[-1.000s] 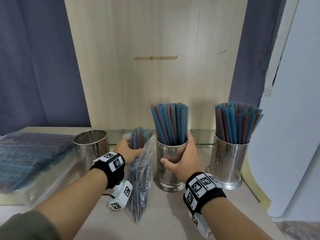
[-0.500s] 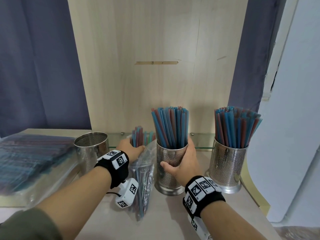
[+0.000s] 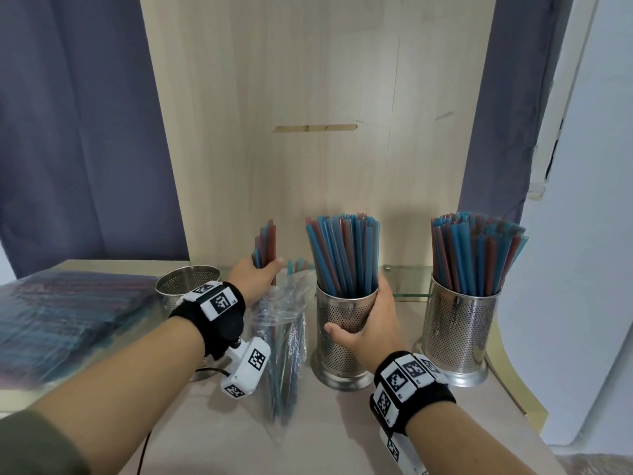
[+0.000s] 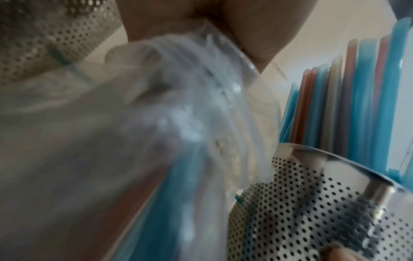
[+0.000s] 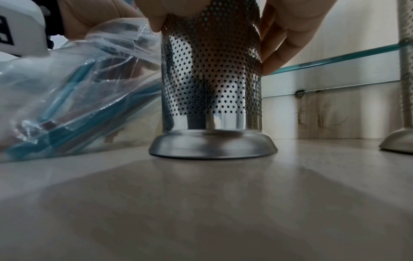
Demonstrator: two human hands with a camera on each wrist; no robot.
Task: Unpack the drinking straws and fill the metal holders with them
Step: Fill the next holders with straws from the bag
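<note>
Straws (image 3: pixel 265 243) gripped by left fingers (image 3: pixel 276 264) above bag (image 3: pixel 284 334); right fingers (image 3: pixel 334 332) clasp full holder (image 3: pixel 346 323).

No readable text anywhere; wrist bands (image 3: pixel 219 301) carry only black-white square marker patterns.

The middle holder (image 3: pixel 346 323) is perforated, shiny metal with a brushed matt foot. Left of it, the bag (image 3: pixel 286 334) is clear, crinkled, glossy plastic. Beneath it, the counter (image 5: pixel 201 203) looks smooth, matt pale wood.
</note>
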